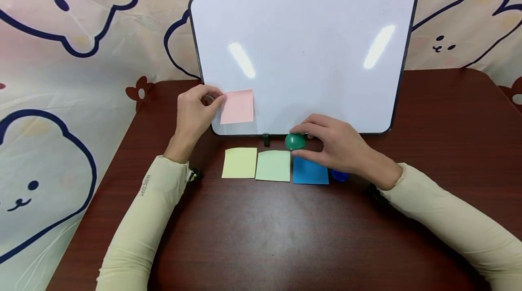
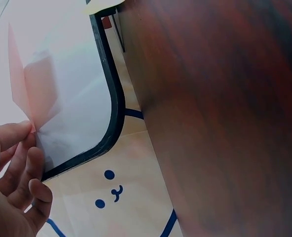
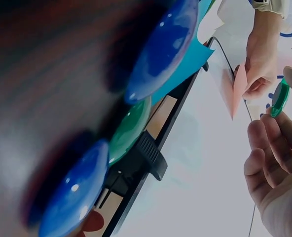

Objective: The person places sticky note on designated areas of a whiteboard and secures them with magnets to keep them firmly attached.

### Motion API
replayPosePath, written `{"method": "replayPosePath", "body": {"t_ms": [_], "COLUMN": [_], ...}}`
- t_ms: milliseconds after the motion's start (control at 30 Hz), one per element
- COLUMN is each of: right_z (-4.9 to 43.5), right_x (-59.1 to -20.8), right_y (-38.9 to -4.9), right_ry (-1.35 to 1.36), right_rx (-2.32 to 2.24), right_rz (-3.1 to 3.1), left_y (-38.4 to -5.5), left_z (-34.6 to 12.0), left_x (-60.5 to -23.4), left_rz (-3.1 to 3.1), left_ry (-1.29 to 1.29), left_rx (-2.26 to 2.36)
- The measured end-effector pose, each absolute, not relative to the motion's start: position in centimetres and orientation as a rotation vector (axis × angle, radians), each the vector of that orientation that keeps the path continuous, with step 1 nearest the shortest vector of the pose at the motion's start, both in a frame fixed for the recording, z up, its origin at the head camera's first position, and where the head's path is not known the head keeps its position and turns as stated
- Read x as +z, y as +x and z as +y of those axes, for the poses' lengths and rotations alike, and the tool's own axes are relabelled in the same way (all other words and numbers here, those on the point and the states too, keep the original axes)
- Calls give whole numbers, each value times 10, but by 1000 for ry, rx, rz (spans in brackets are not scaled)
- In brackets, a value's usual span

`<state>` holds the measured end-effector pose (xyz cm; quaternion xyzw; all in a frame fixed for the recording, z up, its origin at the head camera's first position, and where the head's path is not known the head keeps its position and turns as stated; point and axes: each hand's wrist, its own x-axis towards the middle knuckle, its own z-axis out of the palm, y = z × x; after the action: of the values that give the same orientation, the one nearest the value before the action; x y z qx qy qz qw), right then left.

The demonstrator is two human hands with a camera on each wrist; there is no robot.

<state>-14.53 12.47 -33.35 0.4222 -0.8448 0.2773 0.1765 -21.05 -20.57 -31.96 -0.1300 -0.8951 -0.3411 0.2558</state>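
Note:
My left hand pinches a pink sticky note by its left edge, in front of the lower left of a whiteboard. The left wrist view shows the note standing out from the board, its shadow beside it. Between thumb and fingers, my right hand grips a green round magnet near the board's bottom edge; the right wrist view has this magnet edge-on. Below on the table lie a yellow sticky note, a pale green one and a blue one, partly behind my right hand.
Near the blue note, a blue magnet is partly hidden by my right hand. On the table, the right wrist view shows two blue magnets with a green magnet between them. A black clip foot supports the board's lower edge.

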Motion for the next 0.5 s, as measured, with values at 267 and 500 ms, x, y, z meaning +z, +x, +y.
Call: {"method": "replayPosePath", "body": {"t_ms": [267, 500], "right_z": [119, 115], "right_x": [-333, -333], "right_y": [-144, -143], "right_ry": [1213, 1221], "right_rx": [781, 765], "right_rz": [-2354, -2341], "left_y": [-210, -210], "left_z": [-206, -206], "left_x": [-319, -320], "left_rz": [-2417, -2417], "left_ry": [-370, -367], "left_rx": [-926, -925]}}
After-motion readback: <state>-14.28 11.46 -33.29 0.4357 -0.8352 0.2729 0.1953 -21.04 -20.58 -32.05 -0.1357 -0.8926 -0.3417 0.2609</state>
